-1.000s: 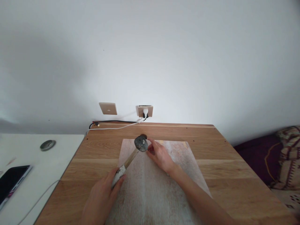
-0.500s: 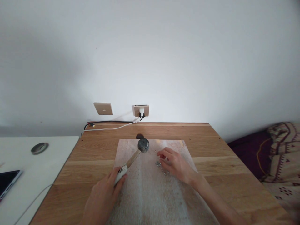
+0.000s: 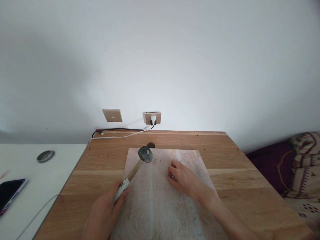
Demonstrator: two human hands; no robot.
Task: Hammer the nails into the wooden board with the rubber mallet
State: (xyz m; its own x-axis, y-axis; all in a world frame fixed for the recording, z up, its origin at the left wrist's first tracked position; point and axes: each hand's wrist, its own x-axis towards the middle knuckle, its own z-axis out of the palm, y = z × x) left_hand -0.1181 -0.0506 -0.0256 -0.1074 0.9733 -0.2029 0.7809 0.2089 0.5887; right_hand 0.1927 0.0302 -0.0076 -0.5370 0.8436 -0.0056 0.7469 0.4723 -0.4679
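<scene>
My left hand (image 3: 105,210) is wrapped around the white-covered grip of a hammer (image 3: 135,169). Its dark, rounded head is raised over the far left part of a worn, pale board (image 3: 162,206). Low over the board's right half, my right hand (image 3: 183,178) has its fingers curled around several silvery nails (image 3: 171,175), mostly hidden by the fingers. Small holes or dots run in a row along the far part of the board.
The board lies on a wooden table (image 3: 237,186) against a white wall. Cables (image 3: 125,136) run along its back edge to a wall socket (image 3: 153,118). On the left, a white table (image 3: 67,160) bears a dark-screened device (image 3: 11,193). Patterned fabric (image 3: 305,166) lies at right.
The nails that lay loose on the board are now in my right hand, its fingers closed around them. The hammer head has shifted left and tilted. The view has moved slightly.
</scene>
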